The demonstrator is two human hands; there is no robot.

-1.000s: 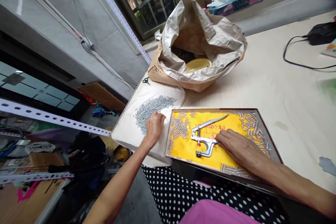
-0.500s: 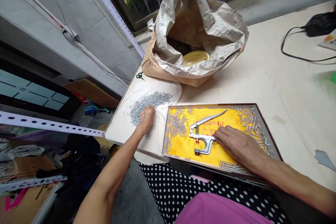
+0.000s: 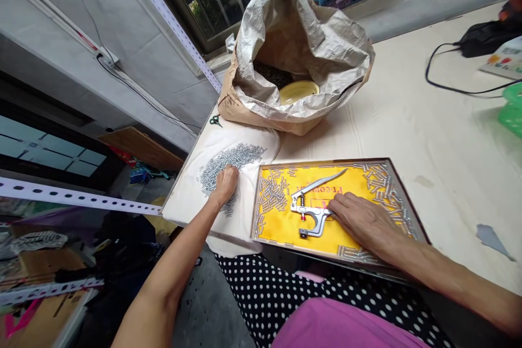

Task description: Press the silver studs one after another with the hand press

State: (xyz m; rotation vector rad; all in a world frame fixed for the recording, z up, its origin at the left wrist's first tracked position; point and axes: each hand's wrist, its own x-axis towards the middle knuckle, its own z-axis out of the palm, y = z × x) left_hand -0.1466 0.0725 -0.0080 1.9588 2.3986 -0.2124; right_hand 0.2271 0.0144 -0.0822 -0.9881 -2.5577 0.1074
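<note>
My left hand (image 3: 226, 184) is closed, fingers curled down into a heap of small metal pins (image 3: 244, 156) on a white cloth (image 3: 191, 190). Its fingertips are hidden, so what they pinch does not show. My right hand (image 3: 365, 221) lies over a shallow tray (image 3: 254, 212) lined in yellow. Its fingers close over the lower handle of silver snap-fastener pliers (image 3: 316, 212), whose jaws face left. The pliers' upper handle stands away from the hand. Inside the tray, small metal springs (image 3: 272, 193) lie in groups along the left, right and near sides.
Behind the cloth and tray stands a large open paper sack (image 3: 302, 117) with a yellow bowl (image 3: 299, 91) in it. Green-handled scissors (image 3: 216, 120) lie at the left edge. A black cable (image 3: 428, 73), a green bag (image 3: 511, 111) and a grey scrap (image 3: 493, 239) are on the right.
The camera view has shifted slightly, bringing more of the right side into sight. Both hands hold nearly the same positions at the pin heap and the pliers.
</note>
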